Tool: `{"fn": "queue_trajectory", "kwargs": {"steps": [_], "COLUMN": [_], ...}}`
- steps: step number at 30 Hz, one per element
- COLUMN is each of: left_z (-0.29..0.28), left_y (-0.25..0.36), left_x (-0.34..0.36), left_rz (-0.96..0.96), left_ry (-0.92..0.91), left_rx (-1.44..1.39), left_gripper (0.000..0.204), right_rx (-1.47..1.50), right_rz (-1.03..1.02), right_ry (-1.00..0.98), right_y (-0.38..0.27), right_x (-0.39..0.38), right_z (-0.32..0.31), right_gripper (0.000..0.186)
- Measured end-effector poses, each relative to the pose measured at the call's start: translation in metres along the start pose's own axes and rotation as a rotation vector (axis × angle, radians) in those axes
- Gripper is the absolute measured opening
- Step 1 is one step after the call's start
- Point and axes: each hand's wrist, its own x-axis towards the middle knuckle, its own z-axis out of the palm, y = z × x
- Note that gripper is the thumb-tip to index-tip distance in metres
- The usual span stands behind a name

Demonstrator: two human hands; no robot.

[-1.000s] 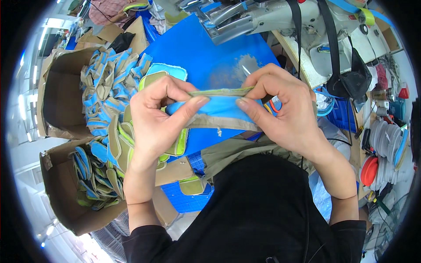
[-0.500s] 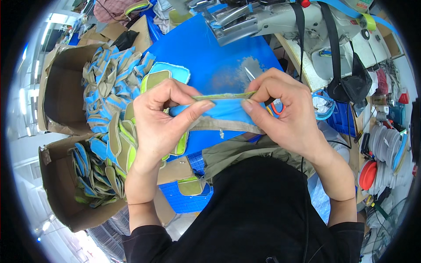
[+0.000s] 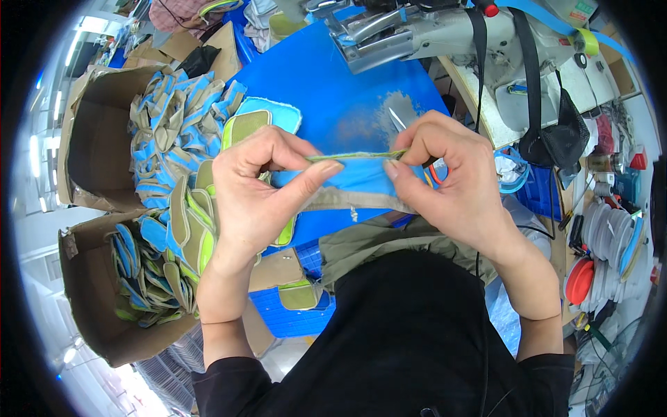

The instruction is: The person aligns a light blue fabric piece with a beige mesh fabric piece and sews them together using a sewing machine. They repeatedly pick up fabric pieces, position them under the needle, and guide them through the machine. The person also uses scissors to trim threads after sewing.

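- Pinches the left end of a blue fabric piece in the left grip, with the thumb on top and the fingers curled behind.
- Pinches the right end likewise in the right grip, closed on the cloth between thumb and fingers.
- Holds the piece drawn out sideways between both grips, above the near part of a blue worktop and in front of a black shirt.
- Shows a thin yellow-green edge along the top and a beige band below, with a loose thread tuft hanging from it.
- Shows scissors at the right grip, pointing away; cannot tell whether held there or lying beneath.
- Has a light-blue pad on the worktop, beyond the left grip.
- Has blue-and-beige strips heaped beside an upper cardboard box, at far left.
- Has green-edged pads piled nearer, partly inside a lower cardboard box.
- Has a sewing machine at the worktop's far right edge.
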Motion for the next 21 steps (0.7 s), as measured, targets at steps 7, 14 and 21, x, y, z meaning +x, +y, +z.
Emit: {"fn": "queue_trajectory", "kwargs": {"steps": [7,14,21], "left_z": [0.000,-0.007,-0.015], "left_y": [-0.002,-0.002,-0.004], "left_x": [0.001,0.005,0.010], "left_rz": [0.013,0.027,-0.042], "left_ry": [0.005,-0.021,-0.201], "left_rx": [0.038,0.055,0.044], "left_gripper": [0.026,0.024,0.022], "right_rx": [-0.024,0.048,0.087], "right_rz": [0.099,0.247,0.244], "right_ry": [-0.089,-0.146,-0.415], "right_y": [-0.004,-0.015,-0.009], "right_x": [0.003,0.009,0.019], "right_z": [-0.003,-0.003,-0.016], "right_gripper": [0.020,0.011,0.012]}}
